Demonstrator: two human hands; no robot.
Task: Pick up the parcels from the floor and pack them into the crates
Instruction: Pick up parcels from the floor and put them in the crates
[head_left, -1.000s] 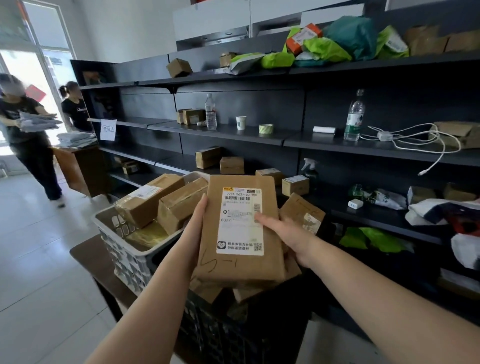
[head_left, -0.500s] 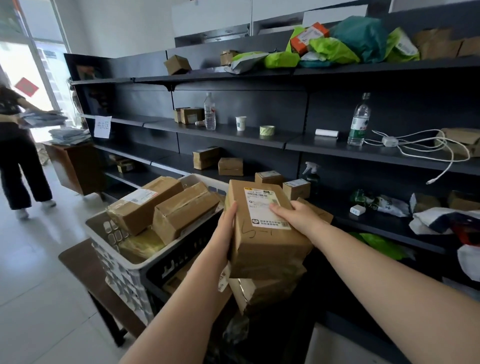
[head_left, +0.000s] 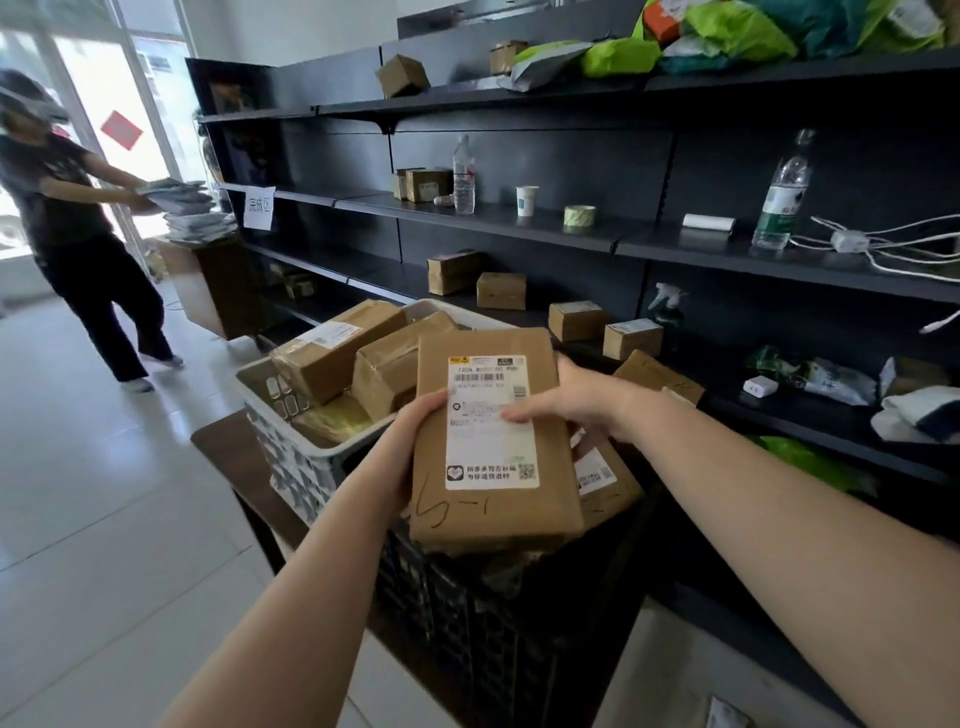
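Observation:
A flat brown parcel (head_left: 493, 499) with a white shipping label and "5-1" scrawled on it lies on top of other parcels in the black crate (head_left: 488, 623). My left hand (head_left: 410, 441) grips its left edge, thumb on top. My right hand (head_left: 582, 400) holds its right edge with the thumb on the label. Another labelled parcel (head_left: 602, 478) pokes out under it. Behind, a white crate (head_left: 291, 457) holds two long brown parcels (head_left: 332, 348) (head_left: 389, 364).
Both crates stand on a low dark stand (head_left: 228, 457). Black shelves (head_left: 519, 223) with small boxes, bottles, a cup and cables run along the right. A person (head_left: 78, 234) carrying grey bags stands at the left on the tiled floor.
The parcel has come back toward me and lies flatter on the black crate's pile, label facing up. The person at the left has turned toward the shelves.

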